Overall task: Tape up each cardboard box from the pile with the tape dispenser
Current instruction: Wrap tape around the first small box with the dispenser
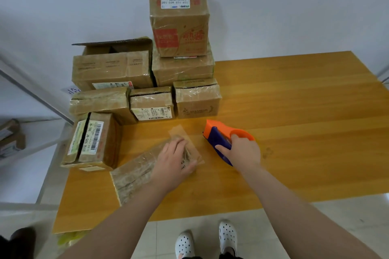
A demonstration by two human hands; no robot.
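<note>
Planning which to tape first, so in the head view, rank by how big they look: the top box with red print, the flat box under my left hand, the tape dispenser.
1. top box and flat box: look alike, and the flat one is nearer, so unranked.
2. tape dispenser, smallest.

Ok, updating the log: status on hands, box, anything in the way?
Left hand pressing down on flat box. Right hand grips tape dispenser, right of box, not touching it. Nothing between; pile of boxes sits behind.
</note>
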